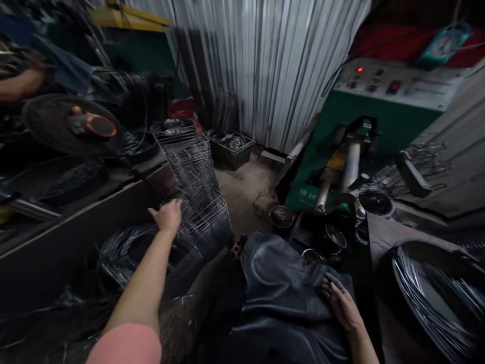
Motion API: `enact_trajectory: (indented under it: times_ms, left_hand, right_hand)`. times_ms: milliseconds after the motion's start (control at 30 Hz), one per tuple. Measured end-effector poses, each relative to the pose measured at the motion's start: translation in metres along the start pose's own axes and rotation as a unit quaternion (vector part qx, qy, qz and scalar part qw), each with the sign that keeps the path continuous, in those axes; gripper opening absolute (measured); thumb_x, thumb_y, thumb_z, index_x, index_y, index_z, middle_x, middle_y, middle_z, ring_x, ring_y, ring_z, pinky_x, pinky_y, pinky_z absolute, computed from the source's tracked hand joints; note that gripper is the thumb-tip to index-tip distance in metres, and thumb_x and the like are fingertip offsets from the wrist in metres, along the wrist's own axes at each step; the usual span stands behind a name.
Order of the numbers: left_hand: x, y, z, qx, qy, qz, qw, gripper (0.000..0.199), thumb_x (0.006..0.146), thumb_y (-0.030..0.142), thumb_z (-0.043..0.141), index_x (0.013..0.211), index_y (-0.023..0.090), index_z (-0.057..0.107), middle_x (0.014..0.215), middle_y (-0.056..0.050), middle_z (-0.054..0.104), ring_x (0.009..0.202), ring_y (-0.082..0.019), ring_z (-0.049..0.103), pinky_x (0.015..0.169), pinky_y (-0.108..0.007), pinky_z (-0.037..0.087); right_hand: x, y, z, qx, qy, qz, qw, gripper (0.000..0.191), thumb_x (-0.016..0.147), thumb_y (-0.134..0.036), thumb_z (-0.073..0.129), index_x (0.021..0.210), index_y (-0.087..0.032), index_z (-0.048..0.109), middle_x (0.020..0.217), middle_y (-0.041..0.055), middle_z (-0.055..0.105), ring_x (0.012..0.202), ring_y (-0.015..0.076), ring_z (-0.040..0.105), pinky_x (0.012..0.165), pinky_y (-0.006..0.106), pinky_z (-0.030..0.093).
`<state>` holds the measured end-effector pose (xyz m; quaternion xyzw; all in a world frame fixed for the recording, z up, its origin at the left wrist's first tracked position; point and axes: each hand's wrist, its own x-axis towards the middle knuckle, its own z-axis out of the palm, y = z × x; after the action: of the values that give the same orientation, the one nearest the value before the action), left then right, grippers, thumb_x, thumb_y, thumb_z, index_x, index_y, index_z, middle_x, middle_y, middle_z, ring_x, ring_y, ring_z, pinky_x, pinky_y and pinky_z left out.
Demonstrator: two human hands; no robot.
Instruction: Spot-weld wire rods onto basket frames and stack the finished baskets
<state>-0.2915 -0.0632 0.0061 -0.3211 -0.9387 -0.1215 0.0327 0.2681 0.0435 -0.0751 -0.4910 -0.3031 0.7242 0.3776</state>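
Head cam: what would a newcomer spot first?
A tall stack of wire mesh racks stands at centre, with the left hand reaching beside it. At upper right, a green machine shows a lit red lamp on its control panel. A big coil of steel wire lies at lower right.

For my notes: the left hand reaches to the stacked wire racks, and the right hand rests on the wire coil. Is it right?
No: the head view shows the right hand on a dark apron, not the coil. The rest stands.

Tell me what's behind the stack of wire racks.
Behind the wire racks stand a black crate of wire coils and a corrugated metal wall; the floor directly behind the stack is hidden by the racks.
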Motion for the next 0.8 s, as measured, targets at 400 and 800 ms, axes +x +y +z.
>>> enact_trajectory:
  times_ms: [400, 800]
  left_hand:
    - [-0.040, 0.113, -0.118, 0.053, 0.106, 0.464, 0.878, 0.032, 0.089, 0.028, 0.035, 0.100, 0.024, 0.065, 0.120, -0.010, 0.061, 0.123, -0.029, 0.044, 0.103, -0.064, -0.007]
    - [-0.133, 0.262, -0.090, -0.289, 0.034, 0.487, 0.823, 0.039, 0.084, 0.038, 0.050, 0.119, 0.022, 0.052, 0.122, -0.011, 0.058, 0.114, -0.029, 0.051, 0.105, -0.064, 0.008]
  right_hand:
    - [-0.027, -0.103, 0.126, -0.387, -0.034, -0.333, 0.859, 0.046, 0.067, -0.048, 0.067, 0.103, -0.019, 0.064, 0.106, 0.0094, 0.062, 0.104, 0.0265, 0.054, 0.096, 0.042, 0.037]
    - [-0.083, -0.140, 0.118, -0.387, -0.115, -0.247, 0.881, 0.041, 0.085, -0.050, 0.044, 0.080, -0.013, 0.063, 0.070, 0.0003, 0.061, 0.066, 0.0137, 0.055, 0.064, 0.025, 0.044]
